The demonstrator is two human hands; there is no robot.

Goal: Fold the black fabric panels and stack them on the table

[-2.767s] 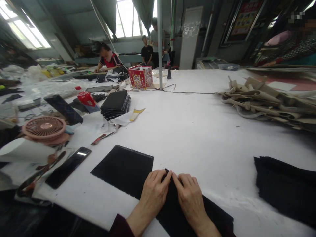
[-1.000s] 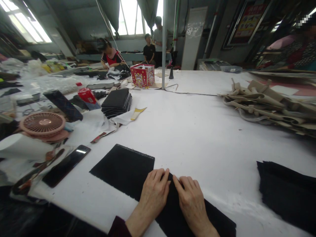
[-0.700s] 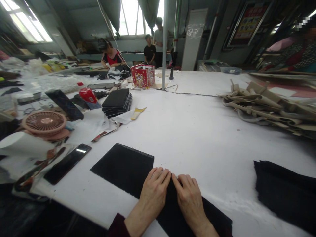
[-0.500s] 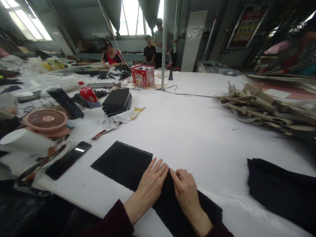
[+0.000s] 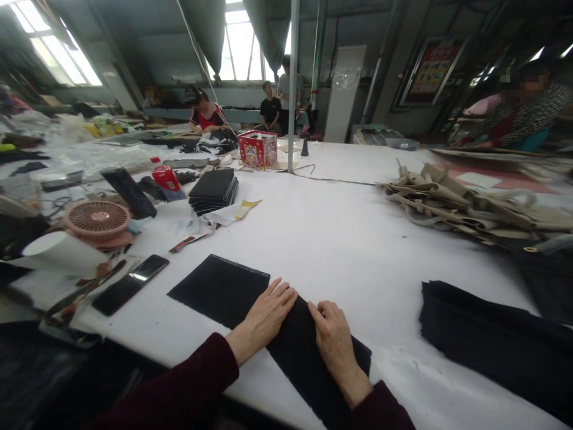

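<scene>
Two flat pieces of black fabric lie before me on the white table [image 5: 295, 239]. My left hand [image 5: 271, 307] rests palm down across the place where the left fabric piece [image 5: 219, 289] meets the right fabric piece [image 5: 295, 352], its fingers stretched flat. My right hand [image 5: 333, 337] is on the right piece at its far edge. Its fingers are bent and closed on that edge, with the thumb side pressed to the cloth. The fingertips' undersides are hidden. A gap of bare fabric lies between the hands.
At the right are a dark cloth stack [image 5: 487, 340] and a beige fabric pile [image 5: 447, 194]. Leftward lie a phone [image 5: 132, 285], a pink fan [image 5: 97, 221] and folded black pieces [image 5: 213, 190]. A red box [image 5: 258, 149] stands near a pole [image 5: 293, 89]. Several people are farther back.
My hands have moved apart along the fabric's far edge, opening a gap between them. The view has shifted a little; the fabric pieces remain on the table.
</scene>
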